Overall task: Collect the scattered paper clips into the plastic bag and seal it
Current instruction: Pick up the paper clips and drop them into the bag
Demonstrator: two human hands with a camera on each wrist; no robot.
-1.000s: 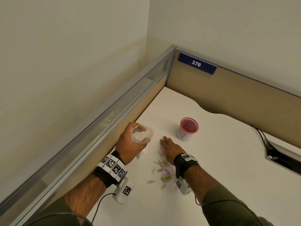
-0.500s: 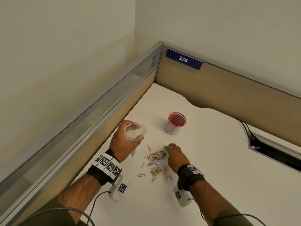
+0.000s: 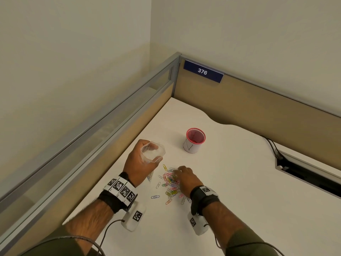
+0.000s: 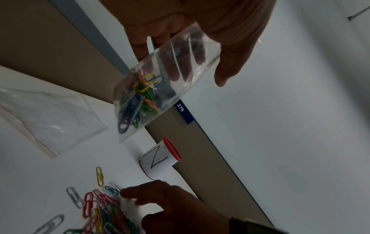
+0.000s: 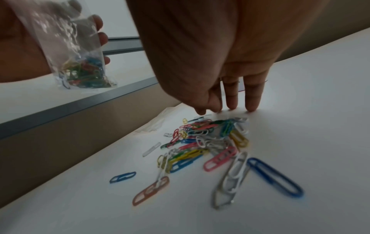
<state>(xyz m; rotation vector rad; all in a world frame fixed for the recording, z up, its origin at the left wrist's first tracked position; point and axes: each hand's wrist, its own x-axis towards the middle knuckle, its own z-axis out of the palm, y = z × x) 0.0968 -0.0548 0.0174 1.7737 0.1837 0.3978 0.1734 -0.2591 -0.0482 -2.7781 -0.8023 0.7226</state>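
Note:
My left hand [image 3: 145, 157] holds a small clear plastic bag [image 3: 154, 150] above the desk, mouth up and spread open. Several coloured paper clips lie in the bottom of the bag [image 4: 140, 98]. On the white desk [image 3: 239, 200] a pile of coloured paper clips [image 3: 170, 183] lies between my hands, with a few strays around it. My right hand [image 3: 180, 171] is at the pile's far right edge. Its fingers [image 5: 232, 95] point down and their tips touch the desk beside the paper clips [image 5: 206, 139]. I see no clip held in it.
A red mesh cup [image 3: 194, 141] with a white paper label stands beyond the pile. A second clear bag [image 4: 50, 120] lies flat on the desk near the left partition [image 3: 110, 145]. A cable slot [image 3: 304, 174] opens in the desk at the right.
My right hand has moved from lying over the pile to its far right edge, fingertips down on the desk. My left hand still holds the bag in about the same place.

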